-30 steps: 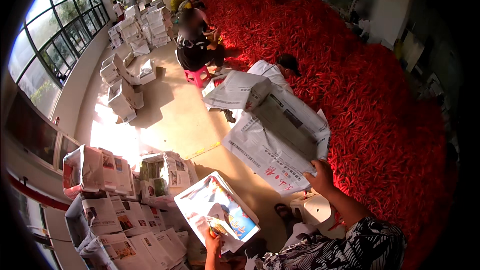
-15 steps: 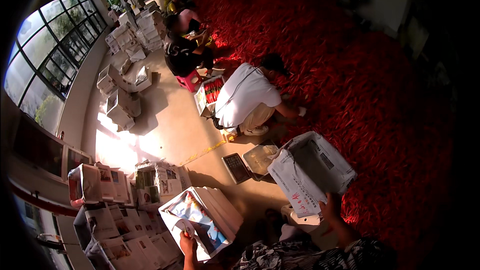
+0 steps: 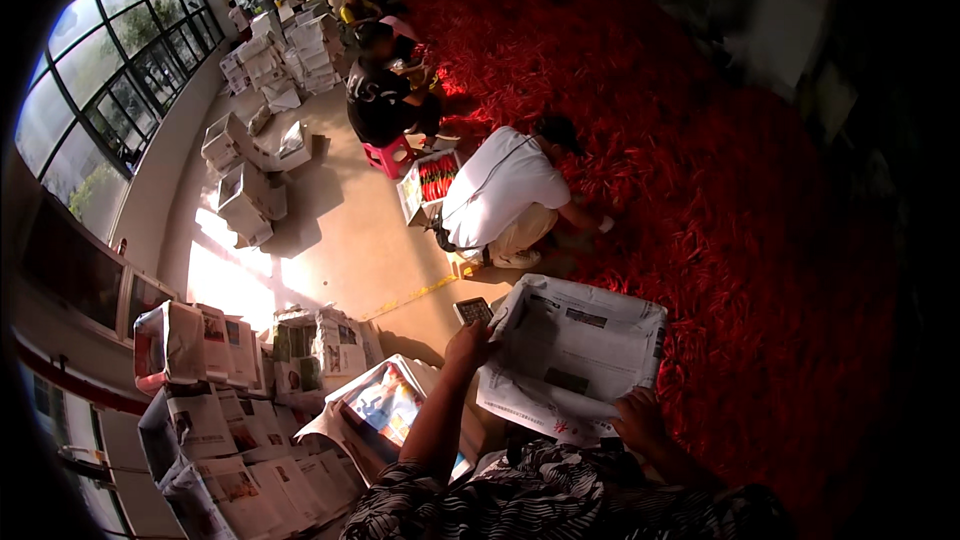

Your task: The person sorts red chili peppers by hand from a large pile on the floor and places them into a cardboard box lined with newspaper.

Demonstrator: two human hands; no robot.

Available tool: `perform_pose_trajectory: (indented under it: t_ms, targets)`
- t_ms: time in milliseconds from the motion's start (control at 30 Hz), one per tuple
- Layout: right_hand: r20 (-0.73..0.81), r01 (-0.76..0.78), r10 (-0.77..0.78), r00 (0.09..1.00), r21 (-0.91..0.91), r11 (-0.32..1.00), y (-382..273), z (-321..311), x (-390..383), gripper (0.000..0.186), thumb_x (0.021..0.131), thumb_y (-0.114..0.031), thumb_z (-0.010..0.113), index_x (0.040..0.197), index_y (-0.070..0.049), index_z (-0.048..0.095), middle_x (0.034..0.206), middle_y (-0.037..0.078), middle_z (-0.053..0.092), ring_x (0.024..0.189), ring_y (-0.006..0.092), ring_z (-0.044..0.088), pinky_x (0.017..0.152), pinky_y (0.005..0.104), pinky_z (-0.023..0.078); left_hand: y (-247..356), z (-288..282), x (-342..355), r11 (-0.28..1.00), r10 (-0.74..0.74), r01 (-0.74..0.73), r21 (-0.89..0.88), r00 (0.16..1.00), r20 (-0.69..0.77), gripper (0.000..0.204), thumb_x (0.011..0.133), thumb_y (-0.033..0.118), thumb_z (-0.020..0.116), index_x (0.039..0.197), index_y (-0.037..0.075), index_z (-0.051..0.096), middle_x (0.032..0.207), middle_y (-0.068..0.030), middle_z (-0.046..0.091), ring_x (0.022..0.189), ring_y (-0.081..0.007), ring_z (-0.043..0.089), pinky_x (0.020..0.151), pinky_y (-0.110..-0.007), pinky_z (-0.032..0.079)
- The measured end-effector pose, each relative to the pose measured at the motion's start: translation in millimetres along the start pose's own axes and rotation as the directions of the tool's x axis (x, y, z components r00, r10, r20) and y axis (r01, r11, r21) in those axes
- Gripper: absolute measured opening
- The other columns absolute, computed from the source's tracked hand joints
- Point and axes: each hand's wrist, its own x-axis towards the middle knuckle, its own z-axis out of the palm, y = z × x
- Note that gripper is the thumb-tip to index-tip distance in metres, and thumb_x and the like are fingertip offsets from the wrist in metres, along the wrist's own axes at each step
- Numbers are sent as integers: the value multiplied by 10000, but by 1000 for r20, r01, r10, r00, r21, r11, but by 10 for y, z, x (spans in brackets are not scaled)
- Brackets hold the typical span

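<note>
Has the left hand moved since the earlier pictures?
Yes. The left hand left the open box beside the stacked boxes and now grips the newspaper-lined box.

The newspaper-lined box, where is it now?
In the head view it sits low and centre-right: the box is between both hands, beside the red chilli pile.

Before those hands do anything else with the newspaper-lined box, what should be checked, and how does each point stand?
1. Left hand on the rim of the newspaper-lined box: ok.
2. Right hand on its near edge: ok.
3. Paper lining covers the inside: ok.
4. Box empty: ok, only paper shows.
5. Red chillies close beside the box: ok.
6. Floor under the box free of obstacles: cannot tell, hidden.
</note>
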Motion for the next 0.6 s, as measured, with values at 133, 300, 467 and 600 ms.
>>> perform_pose_trajectory:
  t_ms: [133, 300, 467, 600]
  targets:
    - [-111, 118, -119, 987, -22, 993, -90, -59, 14, 306, 747, -143, 739, 1030, -55, 661, 976, 120, 661, 1026, 306, 633, 1079, 485, 430, -318, 329, 78, 999, -12, 20, -41, 980, 200, 438, 792, 398, 772, 1065, 75, 657, 980, -220, 737, 969, -415, 706, 810, -517, 558]
    - [-125, 258, -255, 959, 6, 966, -118, 39, 151, 222, 819, -115, 681, 1033, -63, 651, 955, 89, 652, 1015, 276, 638, 1097, 473, 433, -960, 209, 47, 964, -235, 265, 24, 808, 541, 467, 814, 420, 809, 1006, 24, 653, 696, -116, 685, 523, -218, 660, 481, -357, 525]
    - [-41, 272, -270, 962, 24, 962, 179, -26, 230, 305, 784, -159, 729, 1054, -71, 615, 999, 82, 643, 1071, 275, 618, 1135, 457, 407, -841, 295, -5, 815, -273, 523, -251, 727, 630, 292, 839, 265, 803, 931, 43, 636, 793, -86, 658, 571, -146, 598, 475, -312, 462]
    - [-26, 403, -402, 915, 71, 913, 233, 99, 770, 416, 751, -216, 766, 1105, -82, 594, 1025, 77, 627, 1107, 286, 606, 1136, 462, 402, -1516, 198, 80, 991, -23, -28, 127, 921, 388, 389, 852, 311, 793, 1095, 41, 653, 817, -96, 676, 715, -197, 665, 600, -355, 533]
